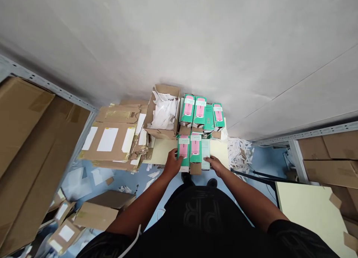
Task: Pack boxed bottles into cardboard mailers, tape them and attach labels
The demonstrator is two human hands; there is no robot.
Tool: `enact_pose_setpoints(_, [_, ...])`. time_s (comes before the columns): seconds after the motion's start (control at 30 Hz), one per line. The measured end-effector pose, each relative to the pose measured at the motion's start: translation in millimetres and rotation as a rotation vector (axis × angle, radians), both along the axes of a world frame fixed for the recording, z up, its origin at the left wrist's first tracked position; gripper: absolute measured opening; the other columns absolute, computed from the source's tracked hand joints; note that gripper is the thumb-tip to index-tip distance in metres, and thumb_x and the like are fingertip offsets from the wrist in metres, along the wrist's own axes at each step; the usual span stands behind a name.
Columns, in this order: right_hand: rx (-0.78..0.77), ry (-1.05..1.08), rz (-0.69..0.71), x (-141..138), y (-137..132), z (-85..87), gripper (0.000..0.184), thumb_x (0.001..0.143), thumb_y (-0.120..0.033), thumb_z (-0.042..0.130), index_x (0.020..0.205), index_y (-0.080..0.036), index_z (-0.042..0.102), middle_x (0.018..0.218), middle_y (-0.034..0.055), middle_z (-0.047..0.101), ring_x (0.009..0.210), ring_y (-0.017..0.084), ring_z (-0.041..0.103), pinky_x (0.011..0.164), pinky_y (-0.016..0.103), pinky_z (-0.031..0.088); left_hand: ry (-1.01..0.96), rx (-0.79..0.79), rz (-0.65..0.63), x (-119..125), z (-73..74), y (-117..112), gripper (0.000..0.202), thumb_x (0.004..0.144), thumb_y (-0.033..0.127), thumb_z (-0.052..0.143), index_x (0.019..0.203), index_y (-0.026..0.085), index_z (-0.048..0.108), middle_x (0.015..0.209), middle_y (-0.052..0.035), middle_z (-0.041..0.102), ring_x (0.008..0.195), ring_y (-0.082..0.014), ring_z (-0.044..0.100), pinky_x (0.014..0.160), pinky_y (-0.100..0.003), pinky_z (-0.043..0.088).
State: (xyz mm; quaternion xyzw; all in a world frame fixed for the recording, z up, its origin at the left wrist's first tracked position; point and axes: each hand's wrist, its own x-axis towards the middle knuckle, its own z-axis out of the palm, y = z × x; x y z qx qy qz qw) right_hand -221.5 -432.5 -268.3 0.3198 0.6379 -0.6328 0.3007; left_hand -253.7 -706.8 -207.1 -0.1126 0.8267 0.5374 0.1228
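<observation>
At the table's front edge, my left hand (172, 164) grips the left side of a green box with a pink picture (184, 148), its thumb on the top face. My right hand (216, 164) holds the right edge of a pale green box (206, 148), fingers curled at its side. Between them lies another green-and-pink box (195, 150), its brown cardboard end flap sticking out toward me. Behind this row stand more such boxes, among them a green-and-pink box (200, 110) and a plain green box (208, 118).
An open carton (162, 129) full of white paper scraps stands left of the boxes. Flattened cardboard (112, 138) is stacked further left. Paper shreds (240, 153) are heaped at right. Shelves with brown cartons (330, 168) flank both sides, and a wall (179, 38) rises behind.
</observation>
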Motion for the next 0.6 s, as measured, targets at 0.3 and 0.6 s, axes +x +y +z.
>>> enact_pose_setpoints(0.3, [-0.113,0.117,-0.189,59,53,46.8,0.048,0.068,-0.045,0.079,0.108,-0.018,0.072,0.104,0.0095,0.078,0.09,0.028,0.071,0.08,0.039,0.056,0.315,-0.16,-0.198,-14,52.7,9,0.032,0.09,0.029,0.058,0.122,0.023,0.061,0.129,-0.0114,0.057,0.123,-0.0267,0.057,0.101,-0.041,0.052])
enact_pose_setpoints(0.6, [-0.22,0.225,-0.093,99,117,87.2,0.047,0.063,-0.038,0.08,0.107,-0.02,0.072,0.105,0.0063,0.077,0.094,0.029,0.069,0.081,0.037,0.054,0.121,0.014,-0.422,20,82.4,140,0.044,0.087,0.044,0.067,0.124,0.021,0.061,0.136,-0.0137,0.059,0.117,-0.0285,0.062,0.092,-0.04,0.055])
